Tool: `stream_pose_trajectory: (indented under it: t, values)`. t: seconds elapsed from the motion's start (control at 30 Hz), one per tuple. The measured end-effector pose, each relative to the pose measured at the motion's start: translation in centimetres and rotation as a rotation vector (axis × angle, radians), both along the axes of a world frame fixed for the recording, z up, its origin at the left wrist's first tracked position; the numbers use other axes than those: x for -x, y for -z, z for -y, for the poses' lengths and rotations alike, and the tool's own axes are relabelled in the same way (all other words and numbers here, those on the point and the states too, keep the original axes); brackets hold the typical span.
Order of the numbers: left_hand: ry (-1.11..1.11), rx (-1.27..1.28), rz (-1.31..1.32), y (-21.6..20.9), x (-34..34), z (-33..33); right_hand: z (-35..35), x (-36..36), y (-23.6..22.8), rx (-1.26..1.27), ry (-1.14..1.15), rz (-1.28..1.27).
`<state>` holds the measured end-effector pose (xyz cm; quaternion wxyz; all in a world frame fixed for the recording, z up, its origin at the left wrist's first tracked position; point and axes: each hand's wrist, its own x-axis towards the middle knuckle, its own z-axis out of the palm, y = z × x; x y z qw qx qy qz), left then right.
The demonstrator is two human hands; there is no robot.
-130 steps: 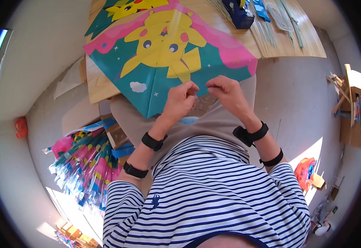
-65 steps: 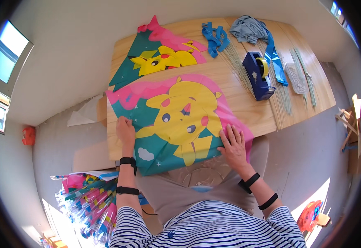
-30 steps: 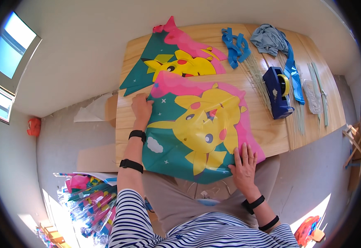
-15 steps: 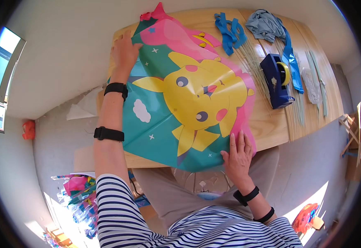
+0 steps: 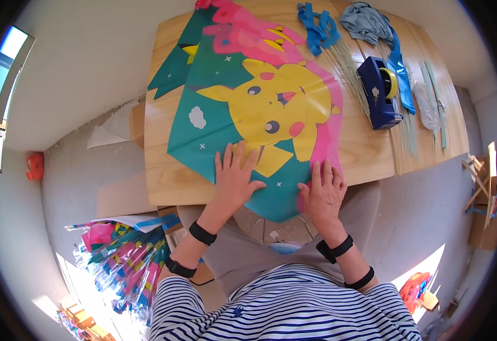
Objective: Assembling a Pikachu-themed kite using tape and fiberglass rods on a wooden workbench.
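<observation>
The head view, a wide fisheye and the left of a side-by-side pair, looks steeply down and slightly forward from the wearer's head. The striped shirt [image 5: 294, 304] occupies the lower centre. Both hands [image 5: 324, 199] register mid-frame, within arm's length; the wooden surface [image 5: 367, 159] continues beyond them to the upper edge. Coverage extends sideways to a window [image 5: 1, 79], bowed at the left rim.

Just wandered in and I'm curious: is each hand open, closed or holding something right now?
Left hand: open, palm down on the printed sheet, no grasp visible.
Right hand: open, palm down near the sheet's right edge, no grasp visible.
</observation>
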<state>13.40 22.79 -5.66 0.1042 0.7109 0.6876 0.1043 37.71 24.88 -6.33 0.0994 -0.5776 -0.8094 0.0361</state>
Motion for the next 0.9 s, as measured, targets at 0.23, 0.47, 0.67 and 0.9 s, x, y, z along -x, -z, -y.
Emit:
stream_pose_trajectory:
  t: [0.23,0.47,0.67,0.9]
  values:
    - [0.065,0.024,0.124,0.5,1.7,4.6,4.9,-2.9,-1.9,0.098,-0.114,-0.007]
    - [0.173,-0.016,0.180,0.7,0.1,6.1,2.1,-0.9,-1.9,-0.098,-0.303,-0.130]
    - [0.087,-0.037,0.213,0.6,1.7,9.6,3.8,-2.2,0.5,0.017,-0.315,-0.122]
    - [0.017,-0.175,0.112,-0.3,-1.3,6.5,2.1,0.4,-0.3,-0.038,-0.324,-0.177]
